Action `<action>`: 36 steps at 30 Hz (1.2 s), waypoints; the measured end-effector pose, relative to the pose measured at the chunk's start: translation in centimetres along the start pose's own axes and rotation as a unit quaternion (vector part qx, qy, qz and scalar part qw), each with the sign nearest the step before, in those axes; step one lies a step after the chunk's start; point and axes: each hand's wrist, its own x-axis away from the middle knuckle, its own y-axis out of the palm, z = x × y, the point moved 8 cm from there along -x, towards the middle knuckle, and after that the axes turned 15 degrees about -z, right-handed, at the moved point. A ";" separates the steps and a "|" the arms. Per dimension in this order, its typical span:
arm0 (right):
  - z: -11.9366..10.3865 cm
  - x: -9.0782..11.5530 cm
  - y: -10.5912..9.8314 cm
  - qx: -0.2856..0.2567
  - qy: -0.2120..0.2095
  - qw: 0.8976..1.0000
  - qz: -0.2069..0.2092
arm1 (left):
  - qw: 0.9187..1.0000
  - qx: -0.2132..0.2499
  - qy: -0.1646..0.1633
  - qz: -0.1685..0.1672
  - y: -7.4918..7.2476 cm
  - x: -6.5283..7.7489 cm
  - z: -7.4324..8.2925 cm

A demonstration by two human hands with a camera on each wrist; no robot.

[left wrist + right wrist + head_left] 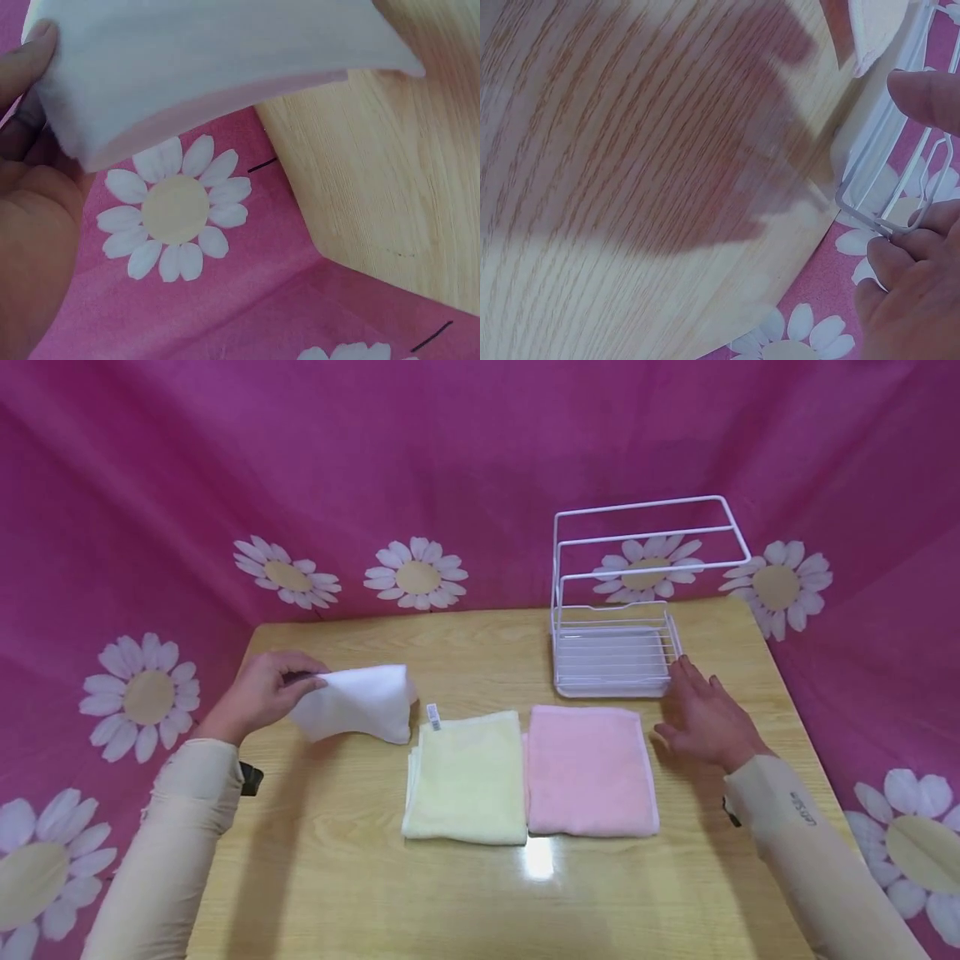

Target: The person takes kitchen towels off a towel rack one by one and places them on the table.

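My left hand (pixel 273 691) pinches one end of a folded white towel (pixel 367 697), raised over the left side of the table. The towel's far end droops, and a pinkish underside shows in the left wrist view. On the right, the fingers of my right hand (pixel 708 717) touch the right end of a white wire rack (pixel 611 691) with a tray at its base. Its thumb stands apart from the wire. Between the hands lie a folded pale yellow towel (pixel 468 781), with a small tag at its upper left corner, and a folded pink towel (pixel 590 772).
The wooden table (pixel 360 877) carries everything. A magenta cloth (pixel 480 460) with white daisies hangs behind and at both sides. The rack's tall upper frame (pixel 652 535) rises above the table's back edge.
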 end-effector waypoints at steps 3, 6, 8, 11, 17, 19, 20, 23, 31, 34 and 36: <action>-0.1 -0.1 0.0 0.001 -0.004 1.000 0.005 | 1.000 -0.009 -0.005 -0.027 0.2 0.6 -0.1; -0.1 -0.2 0.1 0.002 -0.004 1.000 0.004 | 0.999 -0.012 0.000 -0.040 0.4 1.1 -0.2; -0.1 -0.2 0.2 0.001 -0.002 1.000 0.004 | 0.999 -0.011 0.005 -0.046 0.5 1.5 -0.1; 0.0 -0.2 0.2 0.002 -0.001 1.000 0.006 | 0.998 -0.010 0.004 -0.057 0.8 2.1 0.0; -0.1 -0.1 -0.2 0.008 -0.007 1.000 0.013 | 0.996 -0.026 0.033 -0.076 2.0 3.0 0.9; -0.2 0.0 -0.2 0.008 -0.012 1.000 0.016 | 0.995 -0.036 0.046 -0.080 2.4 3.2 1.2; -0.2 0.0 -0.2 0.007 -0.014 1.000 0.016 | 0.995 -0.039 0.051 -0.083 2.5 3.3 1.4; -0.2 -0.1 -0.1 0.006 -0.014 1.000 0.015 | 0.992 -0.056 0.076 -0.085 2.8 3.6 2.0; -0.1 -0.1 0.0 0.010 -0.011 1.000 0.020 | 0.979 -0.111 0.129 -0.112 4.2 4.7 3.6; -0.2 -0.1 -0.1 0.008 -0.010 1.000 0.018 | 0.977 -0.117 0.120 -0.133 5.0 5.1 3.7; -0.3 -0.1 -0.2 0.008 -0.010 1.000 0.018 | 0.975 -0.123 0.115 -0.146 5.7 5.5 3.6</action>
